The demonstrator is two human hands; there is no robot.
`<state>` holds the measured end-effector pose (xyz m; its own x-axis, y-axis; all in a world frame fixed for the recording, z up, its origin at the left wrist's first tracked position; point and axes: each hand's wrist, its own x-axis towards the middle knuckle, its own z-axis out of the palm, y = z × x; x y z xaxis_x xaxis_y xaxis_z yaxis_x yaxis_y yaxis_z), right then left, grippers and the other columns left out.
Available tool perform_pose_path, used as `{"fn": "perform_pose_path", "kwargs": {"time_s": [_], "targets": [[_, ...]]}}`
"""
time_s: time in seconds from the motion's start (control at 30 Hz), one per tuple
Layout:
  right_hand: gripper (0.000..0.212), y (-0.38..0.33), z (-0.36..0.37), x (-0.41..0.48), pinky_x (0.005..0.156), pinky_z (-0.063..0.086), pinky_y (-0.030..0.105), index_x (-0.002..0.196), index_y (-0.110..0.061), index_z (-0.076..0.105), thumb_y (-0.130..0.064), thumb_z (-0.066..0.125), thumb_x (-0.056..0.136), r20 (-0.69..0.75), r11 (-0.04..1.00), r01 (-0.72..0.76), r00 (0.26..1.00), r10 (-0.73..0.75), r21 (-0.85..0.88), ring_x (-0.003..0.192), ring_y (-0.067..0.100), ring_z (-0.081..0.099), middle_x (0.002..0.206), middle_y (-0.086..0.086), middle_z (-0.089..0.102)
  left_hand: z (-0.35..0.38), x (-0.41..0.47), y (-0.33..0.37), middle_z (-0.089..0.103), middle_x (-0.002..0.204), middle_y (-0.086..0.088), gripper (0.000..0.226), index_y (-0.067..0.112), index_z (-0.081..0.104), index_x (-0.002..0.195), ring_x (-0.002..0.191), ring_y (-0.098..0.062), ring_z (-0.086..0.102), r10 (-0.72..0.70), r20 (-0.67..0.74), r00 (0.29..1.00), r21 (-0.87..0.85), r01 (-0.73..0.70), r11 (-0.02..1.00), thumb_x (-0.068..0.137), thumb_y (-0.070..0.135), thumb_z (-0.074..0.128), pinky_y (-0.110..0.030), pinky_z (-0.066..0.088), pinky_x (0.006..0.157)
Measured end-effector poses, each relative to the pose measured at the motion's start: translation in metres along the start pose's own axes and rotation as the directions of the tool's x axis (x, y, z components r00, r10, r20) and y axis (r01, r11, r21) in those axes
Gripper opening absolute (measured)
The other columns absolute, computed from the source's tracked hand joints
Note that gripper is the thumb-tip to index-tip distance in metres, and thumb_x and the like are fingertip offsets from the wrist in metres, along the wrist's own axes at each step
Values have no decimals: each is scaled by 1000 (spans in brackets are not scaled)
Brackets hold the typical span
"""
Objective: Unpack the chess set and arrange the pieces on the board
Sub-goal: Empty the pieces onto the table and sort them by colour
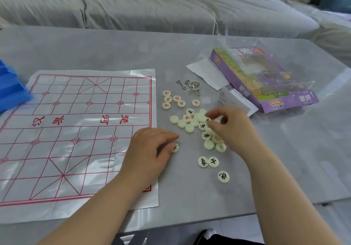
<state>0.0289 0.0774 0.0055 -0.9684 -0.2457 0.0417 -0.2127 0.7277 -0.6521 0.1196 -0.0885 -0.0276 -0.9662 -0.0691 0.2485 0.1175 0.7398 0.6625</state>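
Left hand (152,149) and right hand (229,128) each pinch a piece (175,147) between board (76,159) and box (300,100).

Item: left hand (150,149) and right hand (231,130), each being shown bare; both forearms are being presented uncovered as far as the lower picture edge.

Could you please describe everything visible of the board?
The board is a thin, glossy whitish plastic sheet, creased, printed with a red grid, two crossed palaces and red characters along the middle. It lies flat on the table, left of the pieces, none on it. The left hand's wrist covers its right edge; a blue thing sits at its far-left corner.
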Motion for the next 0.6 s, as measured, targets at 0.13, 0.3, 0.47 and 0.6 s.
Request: {"fn": "perform_pose_path", "kwargs": {"time_s": [0.13,0.3,0.47,0.6], "targets": [[20,14,-10,-30,58,27,14,97,-16,65,-6,60,80,2,997,22,1000,-22,-68,69,4,39,81,-12,45,-3,-2,5,70,91,-6,27,9,71,90,89,-24,61,-10,-42,999,46,12,999,75,22,52,-29,33,82],[29,24,-7,-42,69,26,15,106,-17,61,-11,64,78,-27,995,56,998,-59,-79,87,10,42,97,-9,44,-10,0,11,69,90,-6,17,10,70,91,85,-25,58,-22,-115,993,87,32,996,83,18,58,-30,36,77],[23,23,4,-36,70,23,13,105,-15,62,-15,60,82,14,983,80,997,-79,-166,107,17,46,109,2,52,-8,18,12,63,103,4,22,19,64,106,97,-14,51,-44,-24,999,176,47,983,86,20,54,-20,29,77],[21,24,5,-34,69,24,15,104,-12,64,-15,57,84,-23,981,109,993,-115,-163,100,20,50,108,5,57,3,31,16,60,108,3,25,20,62,110,102,-15,48,-13,81,997,249,-8,968,87,21,53,-17,23,70]]}}
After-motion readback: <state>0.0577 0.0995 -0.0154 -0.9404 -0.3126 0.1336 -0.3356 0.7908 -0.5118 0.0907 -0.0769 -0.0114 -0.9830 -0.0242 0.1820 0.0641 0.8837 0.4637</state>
